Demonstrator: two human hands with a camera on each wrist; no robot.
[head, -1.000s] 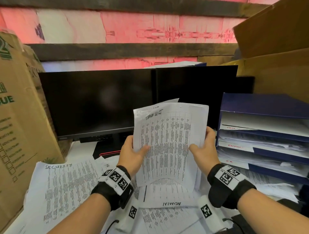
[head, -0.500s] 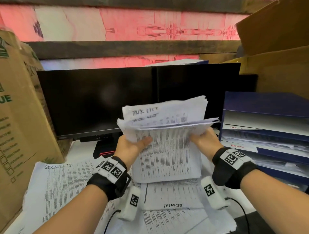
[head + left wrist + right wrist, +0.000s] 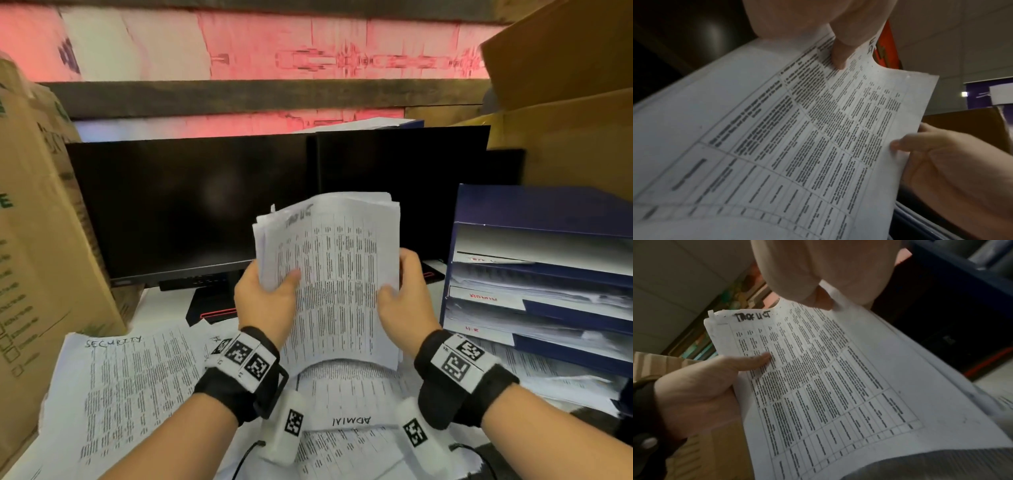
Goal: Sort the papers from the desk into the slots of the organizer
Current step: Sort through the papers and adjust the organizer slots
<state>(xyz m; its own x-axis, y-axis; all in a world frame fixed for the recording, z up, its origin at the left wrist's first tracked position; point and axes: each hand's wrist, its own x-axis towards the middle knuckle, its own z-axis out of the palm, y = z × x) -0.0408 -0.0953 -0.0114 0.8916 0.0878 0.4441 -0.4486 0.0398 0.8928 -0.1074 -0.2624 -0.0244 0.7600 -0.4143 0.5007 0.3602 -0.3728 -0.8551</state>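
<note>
Holding a stack of papers [image 3: 337, 274] upright between them, left hand [image 3: 265, 301] and right hand [image 3: 406, 301] each pinch a side edge, thumbs on the printed front. Blue organizer [image 3: 534, 209] sits right of the right hand; loose sheets [image 3: 137, 387] cover the desk below both hands. Left wrist view: left thumb presses the sheet's edge. Right wrist view: top sheet reads "TASK LIST", right thumb on it.
</note>
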